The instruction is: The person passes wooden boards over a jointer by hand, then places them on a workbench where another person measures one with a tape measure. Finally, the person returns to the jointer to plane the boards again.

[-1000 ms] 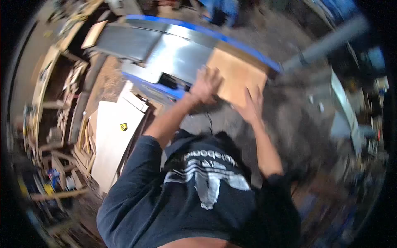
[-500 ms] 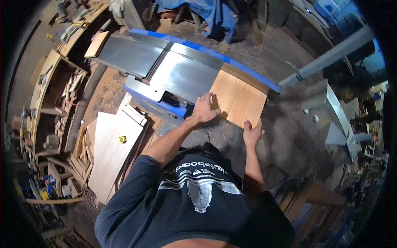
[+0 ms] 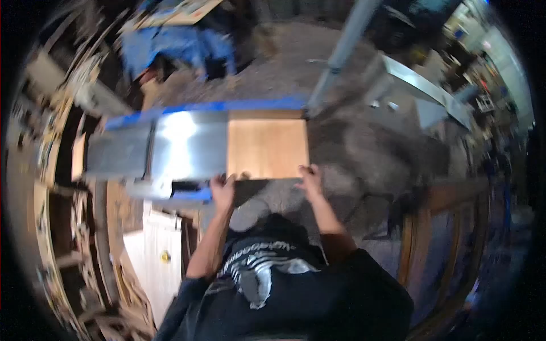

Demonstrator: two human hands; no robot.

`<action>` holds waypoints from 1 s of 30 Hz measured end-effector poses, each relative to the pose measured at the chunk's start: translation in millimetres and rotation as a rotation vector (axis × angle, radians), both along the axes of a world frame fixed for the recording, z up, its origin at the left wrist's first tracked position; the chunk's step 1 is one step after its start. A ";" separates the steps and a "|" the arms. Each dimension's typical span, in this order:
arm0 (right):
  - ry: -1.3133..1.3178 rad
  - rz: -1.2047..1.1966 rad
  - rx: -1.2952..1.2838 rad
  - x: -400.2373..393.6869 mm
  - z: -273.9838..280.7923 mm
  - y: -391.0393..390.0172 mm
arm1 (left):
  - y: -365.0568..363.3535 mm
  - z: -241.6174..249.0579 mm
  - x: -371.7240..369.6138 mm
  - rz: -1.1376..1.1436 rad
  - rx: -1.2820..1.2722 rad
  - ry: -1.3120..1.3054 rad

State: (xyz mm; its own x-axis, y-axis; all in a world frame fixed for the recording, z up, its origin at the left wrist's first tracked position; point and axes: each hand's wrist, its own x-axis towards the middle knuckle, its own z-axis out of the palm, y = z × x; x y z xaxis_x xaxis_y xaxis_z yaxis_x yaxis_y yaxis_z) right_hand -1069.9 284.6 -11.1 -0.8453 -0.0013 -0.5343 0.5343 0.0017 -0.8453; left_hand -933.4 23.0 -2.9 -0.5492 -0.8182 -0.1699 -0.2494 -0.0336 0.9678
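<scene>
A flat wooden board (image 3: 267,148) lies on the right end of a jointer's metal table (image 3: 190,145), against the fence (image 3: 207,107) with its blue top edge. My left hand (image 3: 222,192) is at the board's near left corner, its fingers bent in at the edge; motion blur softens the grip. At the near right corner, my right hand (image 3: 310,181) has thumb and fingers closed on the board's edge. The underside of the board is out of sight.
Pale panels (image 3: 159,267) carrying a yellow tape measure (image 3: 165,257) lean at the lower left, near a shelf with offcuts (image 3: 74,256). A grey post (image 3: 341,57) rises beyond the jointer's right end. Wooden frames (image 3: 443,244) stand at right.
My view has swung, so the jointer now lies nearly level across it. My left hand has shifted from the table surface to the board's near edge. The right hand stays at its corner.
</scene>
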 end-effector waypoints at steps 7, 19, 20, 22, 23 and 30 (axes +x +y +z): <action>0.122 -0.098 0.203 19.8 23.4 -10.9 | 22.2 14.2 -21.5 -0.239 0.821 -0.128; -0.229 0.150 -0.218 108.6 11.7 8.1 | 5.0 -14.2 38.4 -0.405 1.132 0.052; -0.230 0.145 -0.226 114.3 20.7 6.7 | 11.7 -10.2 39.2 -0.431 1.160 0.068; -0.108 0.389 -0.086 116.0 46.6 10.5 | 15.9 -14.9 35.4 -0.518 1.173 0.054; -0.103 0.380 -0.089 116.3 37.7 14.2 | 19.9 -17.6 32.5 -0.547 1.180 0.057; -0.199 0.160 -0.483 98.0 47.5 75.7 | 47.2 47.2 42.5 -0.582 1.064 0.180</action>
State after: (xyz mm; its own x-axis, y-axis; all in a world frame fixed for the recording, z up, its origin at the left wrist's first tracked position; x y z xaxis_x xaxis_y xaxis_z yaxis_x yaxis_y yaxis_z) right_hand -971.8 360.3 36.4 -0.6970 -0.4067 -0.5906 0.7090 -0.2676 -0.6525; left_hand -890.8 70.3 44.2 -0.8712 0.0577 -0.4876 -0.3569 -0.7565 0.5481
